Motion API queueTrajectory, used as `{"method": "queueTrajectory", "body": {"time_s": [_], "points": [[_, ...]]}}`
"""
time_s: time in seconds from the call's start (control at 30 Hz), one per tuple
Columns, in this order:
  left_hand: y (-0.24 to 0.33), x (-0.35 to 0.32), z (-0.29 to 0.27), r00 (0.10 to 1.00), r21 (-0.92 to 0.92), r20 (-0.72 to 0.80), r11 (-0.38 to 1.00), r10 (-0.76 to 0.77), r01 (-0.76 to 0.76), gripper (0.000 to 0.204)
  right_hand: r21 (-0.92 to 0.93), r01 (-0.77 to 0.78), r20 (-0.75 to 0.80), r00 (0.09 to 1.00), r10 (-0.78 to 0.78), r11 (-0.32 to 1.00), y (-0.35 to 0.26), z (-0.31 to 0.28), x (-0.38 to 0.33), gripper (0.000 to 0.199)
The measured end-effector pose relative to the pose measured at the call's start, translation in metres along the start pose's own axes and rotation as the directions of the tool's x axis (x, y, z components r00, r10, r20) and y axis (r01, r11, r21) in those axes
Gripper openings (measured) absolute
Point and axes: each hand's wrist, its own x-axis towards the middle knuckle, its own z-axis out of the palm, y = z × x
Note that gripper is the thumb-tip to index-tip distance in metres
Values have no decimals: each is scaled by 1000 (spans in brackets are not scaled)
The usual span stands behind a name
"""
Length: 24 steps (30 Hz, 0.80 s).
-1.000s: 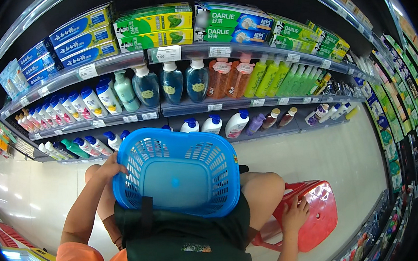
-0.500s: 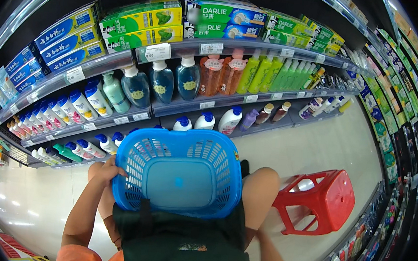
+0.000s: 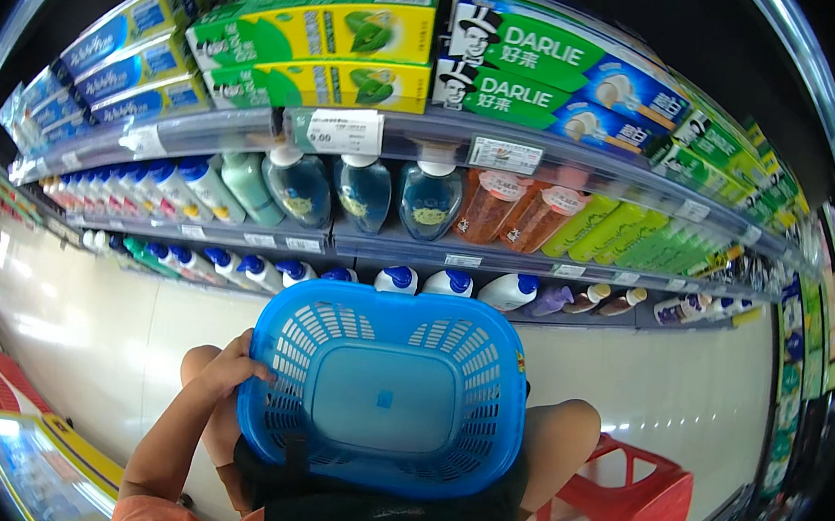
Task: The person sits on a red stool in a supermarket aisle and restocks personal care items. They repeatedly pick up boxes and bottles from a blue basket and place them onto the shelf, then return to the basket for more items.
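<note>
A blue plastic basket (image 3: 395, 304) with slotted walls rests across my lap between my knees, its bare bottom facing up at me. My left hand (image 3: 238, 369) is closed round the basket's left rim, fingers curled over the edge. A dark strap hangs over the near left corner of the basket. My right hand is out of sight.
Ahead, a shelf holds toothpaste boxes (image 3: 358, 39). Blue pump bottles (image 3: 361, 200) and white bottles stand on lower shelves. A red plastic stool (image 3: 629, 512) is at my right on the pale tiled floor (image 3: 647, 383). More shelving runs along the right.
My view has tilted up and come closer to the shelves, so the basket and stool sit lower in it. My right forearm has left view. My left hand keeps its hold.
</note>
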Motion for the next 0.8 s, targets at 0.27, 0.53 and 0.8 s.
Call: {"method": "queueTrajectory", "body": {"time_s": [0.27, 0.53, 0.8], "points": [[-29, -6, 54, 980, -77, -52, 977, 193, -197, 72, -80, 9, -133, 991, -20, 997, 46, -73, 76, 14], [40, -16, 74, 969, 16, 7, 969, 246, -246, 72, 231, 371, -657, 741, -136, 900, 106, -210, 132, 17], [44, -45, 84, 918, 134, -6, 910, 397, -392, 73, 835, 509, -242, 679, -693, 208, -40, -344, -85, 49]]}}
